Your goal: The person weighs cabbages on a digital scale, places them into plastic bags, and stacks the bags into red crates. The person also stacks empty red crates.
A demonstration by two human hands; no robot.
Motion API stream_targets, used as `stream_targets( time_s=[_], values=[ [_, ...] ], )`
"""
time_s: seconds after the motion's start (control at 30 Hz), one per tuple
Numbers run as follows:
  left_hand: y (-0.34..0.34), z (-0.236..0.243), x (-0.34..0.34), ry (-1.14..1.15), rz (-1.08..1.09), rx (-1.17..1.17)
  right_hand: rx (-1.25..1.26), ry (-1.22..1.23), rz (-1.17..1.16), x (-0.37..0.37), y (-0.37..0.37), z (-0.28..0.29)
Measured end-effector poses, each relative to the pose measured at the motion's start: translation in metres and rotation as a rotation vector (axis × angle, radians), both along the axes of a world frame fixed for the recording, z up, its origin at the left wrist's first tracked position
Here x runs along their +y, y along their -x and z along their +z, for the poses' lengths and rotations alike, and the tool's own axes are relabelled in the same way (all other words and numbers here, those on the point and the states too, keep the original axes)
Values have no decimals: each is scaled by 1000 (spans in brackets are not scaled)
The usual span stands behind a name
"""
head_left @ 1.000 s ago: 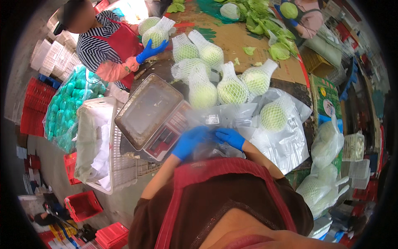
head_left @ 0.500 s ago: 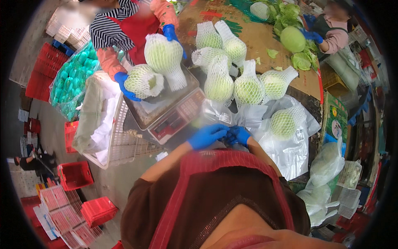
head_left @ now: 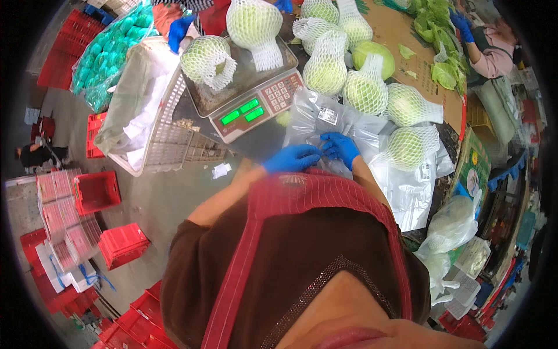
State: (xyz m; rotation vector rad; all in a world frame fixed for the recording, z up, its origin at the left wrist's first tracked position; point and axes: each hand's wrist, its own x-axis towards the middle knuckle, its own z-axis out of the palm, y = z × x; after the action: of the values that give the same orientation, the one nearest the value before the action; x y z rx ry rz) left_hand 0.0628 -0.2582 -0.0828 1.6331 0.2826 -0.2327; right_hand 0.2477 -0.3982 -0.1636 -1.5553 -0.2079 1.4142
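My left hand [head_left: 293, 157], in a blue glove, reaches over the table's near edge with its fingers stretched out to the right. Bent blue-gloved fingers of my right hand [head_left: 341, 148] meet clear plastic bags [head_left: 309, 119] and appear to pinch the film. Slightly apart, both hands are directly in front of my red apron. Right of them, a cabbage in a white foam net [head_left: 406, 149] lies on the bags. Several netted cabbages [head_left: 365, 93] stand beyond, with a bare green cabbage [head_left: 374, 58] behind them.
A scale [head_left: 256, 107] with a lit green display holds two netted cabbages [head_left: 254, 24]. Beside it stands a white basket [head_left: 165, 125]. A co-worker's gloved hand [head_left: 181, 32] is near the scale; another person's glove [head_left: 461, 25] is at the far right by loose leaves [head_left: 447, 75].
My hands have parted slightly. The co-worker's hands have left the cabbages on the scale, and its display has lit up. The bare cabbage now rests behind the netted ones. My view has shifted.
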Motion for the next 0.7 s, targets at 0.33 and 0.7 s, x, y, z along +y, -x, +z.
stream_targets(
  time_s=[0.33,0.7],
  values=[
    [26,4,-12,-109,67,-71,37,7,8,0,-4,-9],
    [34,3,-8,-66,27,97,57,19,-36,-1,-5,1]
  ],
)
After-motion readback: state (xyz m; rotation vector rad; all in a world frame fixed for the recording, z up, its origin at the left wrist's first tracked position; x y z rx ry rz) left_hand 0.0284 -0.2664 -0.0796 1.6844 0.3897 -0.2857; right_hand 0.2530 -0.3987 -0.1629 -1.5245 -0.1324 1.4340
